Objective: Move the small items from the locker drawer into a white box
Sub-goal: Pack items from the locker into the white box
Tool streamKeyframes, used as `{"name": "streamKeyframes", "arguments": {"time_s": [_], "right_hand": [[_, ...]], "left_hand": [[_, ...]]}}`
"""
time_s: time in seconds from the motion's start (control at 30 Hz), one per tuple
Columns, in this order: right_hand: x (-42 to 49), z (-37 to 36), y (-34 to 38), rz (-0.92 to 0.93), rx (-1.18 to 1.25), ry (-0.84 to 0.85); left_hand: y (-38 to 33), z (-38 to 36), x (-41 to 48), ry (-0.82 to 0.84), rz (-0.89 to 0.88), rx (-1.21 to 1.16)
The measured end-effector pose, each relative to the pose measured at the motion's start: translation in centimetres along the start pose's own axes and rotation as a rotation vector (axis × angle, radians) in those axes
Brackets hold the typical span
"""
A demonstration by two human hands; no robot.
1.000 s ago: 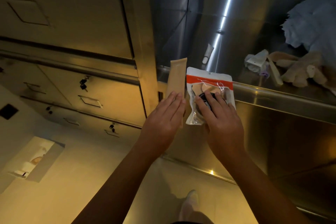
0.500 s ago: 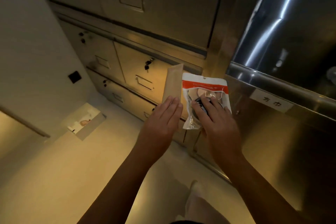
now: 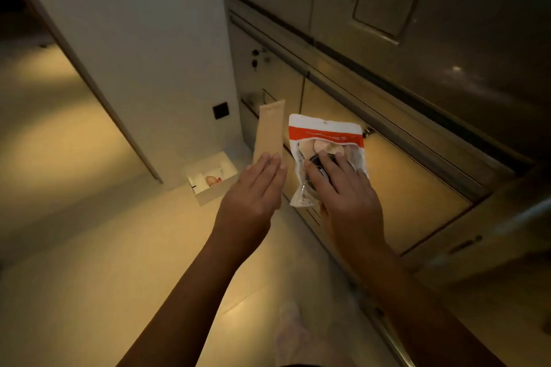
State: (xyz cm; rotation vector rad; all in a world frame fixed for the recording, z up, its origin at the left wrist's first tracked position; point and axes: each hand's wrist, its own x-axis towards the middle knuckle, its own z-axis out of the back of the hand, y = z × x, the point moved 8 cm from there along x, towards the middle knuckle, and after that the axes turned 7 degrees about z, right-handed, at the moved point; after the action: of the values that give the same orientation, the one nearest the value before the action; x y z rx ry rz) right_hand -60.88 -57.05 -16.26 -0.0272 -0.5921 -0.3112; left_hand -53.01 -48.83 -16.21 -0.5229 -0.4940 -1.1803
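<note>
Two packets held up before the lockers, white box on the floor beyond.

The fingers (image 3: pixel 269 165) of the left hand (image 3: pixel 253 191) lie straight and together on a tan sachet (image 3: pixel 268 128), holding it upright, thumb hidden behind it. The right hand (image 3: pixel 347 199) spreads its fingers (image 3: pixel 331 168) apart over a clear pouch with a red-and-white header (image 3: pixel 326 140), gripping it just beside the sachet. Left of both, the white box (image 3: pixel 213 195) sits on the floor (image 3: pixel 89 247) against the wall (image 3: pixel 134 39), some items inside. Closed locker drawers (image 3: pixel 402 188) stand to the right.
</note>
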Motion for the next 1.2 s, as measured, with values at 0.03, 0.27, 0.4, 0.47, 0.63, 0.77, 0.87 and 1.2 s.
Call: {"name": "streamKeyframes", "arguments": {"time_s": [0.03,0.27,0.4,0.47,0.63,0.77,0.87,1.2], "right_hand": [[1.6,-0.9,-0.1,0.016,0.019,-0.006],[11.8,-6.7,0.6,0.180,0.118,-0.008],[16.5,-10.0,1.7,0.265,0.171,-0.007],[18.5,-11.7,2.8,0.297,0.197,0.000],[23.8,-16.1,6.0,0.380,0.225,0.006],[28.5,-19.7,8.8,0.394,0.224,0.034],[32.3,-22.5,10.6,0.379,0.216,0.082],[41.5,-30.5,12.4,0.371,0.243,0.126]], "left_hand": [[1.3,-0.2,0.8,0.006,0.024,0.023],[9.7,-1.2,5.9,0.003,0.162,0.168],[14.1,-1.6,7.0,0.007,0.257,0.210],[16.6,-1.6,7.3,0.022,0.293,0.221],[23.9,-2.2,7.9,0.025,0.376,0.228],[30.3,-2.6,9.1,-0.021,0.371,0.221],[35.1,-2.6,10.5,-0.057,0.346,0.233],[45.6,-5.1,15.5,0.009,0.383,0.194]]}}
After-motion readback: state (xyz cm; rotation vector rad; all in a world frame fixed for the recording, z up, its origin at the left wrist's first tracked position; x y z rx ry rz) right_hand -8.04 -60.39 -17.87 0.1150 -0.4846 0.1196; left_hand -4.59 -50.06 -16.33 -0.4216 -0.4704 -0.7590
